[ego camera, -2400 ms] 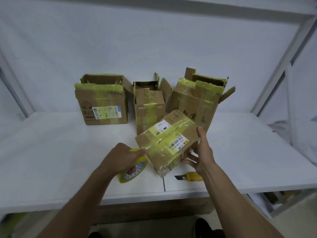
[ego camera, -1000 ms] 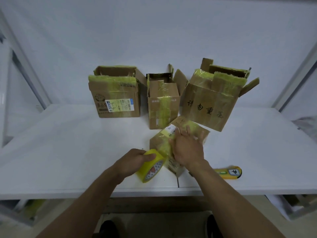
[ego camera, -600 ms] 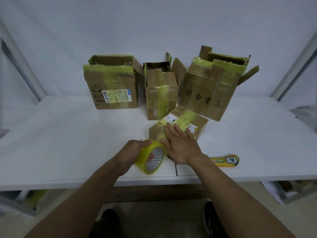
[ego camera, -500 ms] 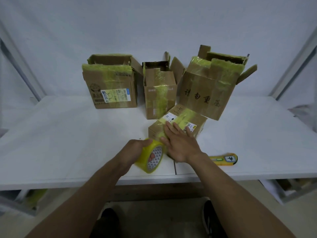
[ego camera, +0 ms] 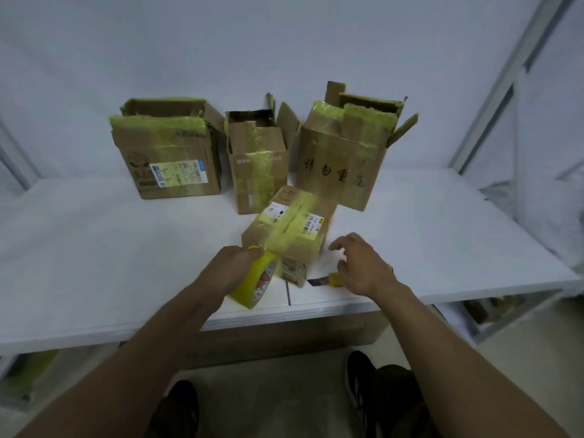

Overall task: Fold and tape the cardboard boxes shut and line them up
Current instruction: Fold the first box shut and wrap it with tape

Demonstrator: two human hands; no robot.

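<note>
The fingers (ego camera: 245, 252) of the left hand (ego camera: 234, 270) are curled tight round the top of a yellow tape roll (ego camera: 257, 284), which stands on edge, tilted, just off the near corner of the small box (ego camera: 286, 235). A strip of tape (ego camera: 292, 221) runs from the roll up over that box's front edge and along the middle of its closed top, between two white labels.

The right hand (ego camera: 363, 268) hangs palm down just right of the small box. Its fingers (ego camera: 339, 245) are loosely spread and hold nothing, their tips close to the box's right side but apart from it. Under this hand lies a yellow utility knife (ego camera: 331, 279), its dark blade pointing left towards the box's near corner. I cannot tell whether the thumb touches the knife.

The small box sits flat on the white surface (ego camera: 94, 248), turned at an angle, close to the front edge and near a seam in the top.

Behind it stand three bigger boxes in a rough row, all with flaps up and tops open, all patched with yellow tape. The left box (ego camera: 170, 159) carries a printed label, the middle box (ego camera: 257, 165) is narrow with a tape band down its front, and the right box (ego camera: 341, 162), tilted, has handwritten characters and stands just behind the small box.
</note>
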